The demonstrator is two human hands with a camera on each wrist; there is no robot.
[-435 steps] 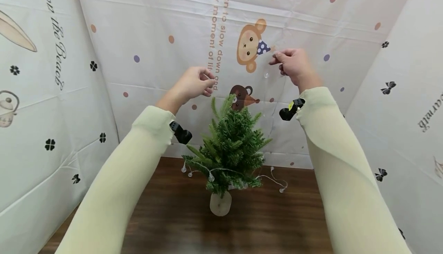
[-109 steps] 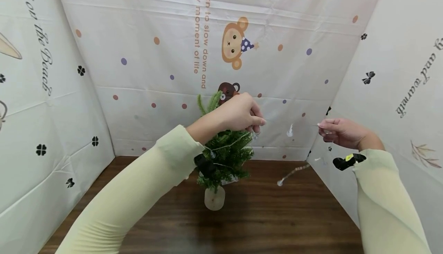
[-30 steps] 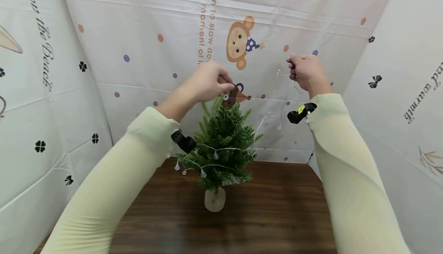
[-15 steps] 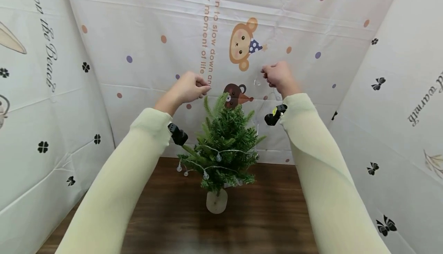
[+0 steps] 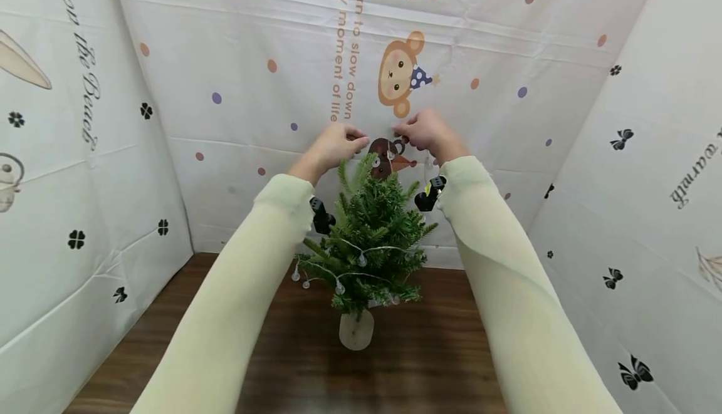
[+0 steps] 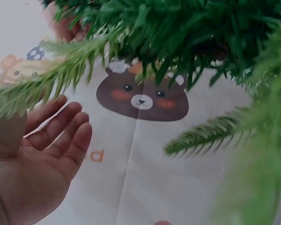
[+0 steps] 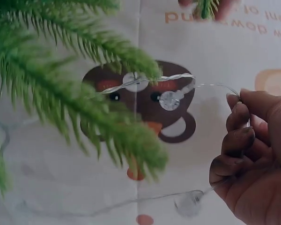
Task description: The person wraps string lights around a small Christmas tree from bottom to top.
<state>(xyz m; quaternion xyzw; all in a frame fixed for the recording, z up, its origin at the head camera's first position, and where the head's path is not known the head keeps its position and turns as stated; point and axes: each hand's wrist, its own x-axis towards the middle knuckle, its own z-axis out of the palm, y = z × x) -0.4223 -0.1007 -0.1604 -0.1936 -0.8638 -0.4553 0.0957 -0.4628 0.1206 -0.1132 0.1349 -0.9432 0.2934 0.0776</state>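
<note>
A small green artificial Christmas tree stands on a pale rounded base. String lights with clear round bulbs are wrapped around its lower branches. My right hand is behind and above the treetop, to its right. In the right wrist view its thumb and forefinger pinch the thin wire of the string lights; another bulb hangs below the palm. My left hand hovers at the upper left of the treetop. Its fingers are gently bent with nothing visible between them in the left wrist view, close to a branch.
The tree stands on a dark brown wood-grain surface. White printed sheets enclose the back and both sides, the back one showing a cartoon monkey and bear. A small black camera is strapped to each wrist.
My right hand has come leftward and slightly down with the wire, to just behind the treetop. The left hand moved from the treetop to the left, then partway back right.
</note>
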